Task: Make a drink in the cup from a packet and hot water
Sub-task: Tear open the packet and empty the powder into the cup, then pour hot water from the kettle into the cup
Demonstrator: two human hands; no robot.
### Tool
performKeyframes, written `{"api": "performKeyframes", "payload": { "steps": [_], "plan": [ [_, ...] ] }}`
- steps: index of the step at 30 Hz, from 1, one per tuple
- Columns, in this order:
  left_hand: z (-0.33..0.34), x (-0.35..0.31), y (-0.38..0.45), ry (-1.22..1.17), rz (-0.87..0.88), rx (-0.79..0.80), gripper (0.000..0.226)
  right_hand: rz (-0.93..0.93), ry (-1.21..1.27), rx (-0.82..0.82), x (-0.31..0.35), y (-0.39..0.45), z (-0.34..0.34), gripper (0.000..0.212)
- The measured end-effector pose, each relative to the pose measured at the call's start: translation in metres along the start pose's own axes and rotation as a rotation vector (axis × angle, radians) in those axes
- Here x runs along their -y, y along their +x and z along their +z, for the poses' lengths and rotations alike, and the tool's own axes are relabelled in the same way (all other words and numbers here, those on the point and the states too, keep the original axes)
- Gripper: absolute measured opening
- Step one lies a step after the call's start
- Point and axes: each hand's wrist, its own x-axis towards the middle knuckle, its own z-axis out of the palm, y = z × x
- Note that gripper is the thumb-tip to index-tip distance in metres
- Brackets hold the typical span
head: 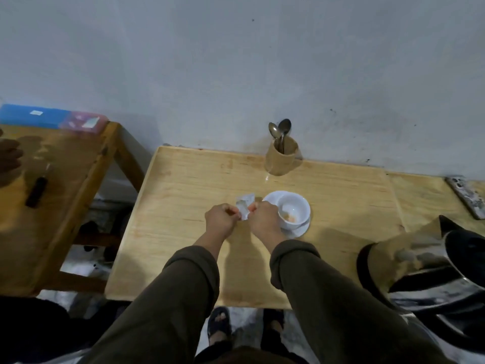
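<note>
A white cup (295, 210) stands on a white saucer (270, 197) near the middle of the wooden table (189, 185). Some orange-brown powder lies at the bottom of the cup. Just left of the cup, both my hands pinch a small silvery packet (244, 206) above the tabletop. My left hand (221, 218) grips its left side, my right hand (263, 219) its right side, next to the cup. A steel kettle (430, 274) with a black spout sits at the table's right front corner.
A tan holder (282, 157) with spoons (280, 130) stands at the back by the wall. A second wooden table (60, 185) at the left carries a dark tool (36, 191) and a blue box (34, 115). Someone else's hand (9, 161) shows at the left edge. My sandalled feet are below.
</note>
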Motion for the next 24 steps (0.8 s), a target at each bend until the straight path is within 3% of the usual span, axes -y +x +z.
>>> {"api": "performKeyframes", "payload": {
  "steps": [4, 9, 24],
  "plan": [
    [0.004, 0.011, 0.006, 0.007, 0.002, -0.004, 0.021, -0.03, -0.187, 0.051, 0.002, -0.002, 0.011, 0.026],
    [0.011, 0.019, 0.014, 0.089, -0.001, -0.005, 0.027, -0.061, -0.191, -0.002, 0.001, -0.01, 0.016, 0.022],
    [0.061, 0.023, -0.036, 0.197, 0.021, -0.071, 0.053, -0.13, 0.11, -0.379, -0.049, -0.051, -0.048, 0.026]
  ]
}}
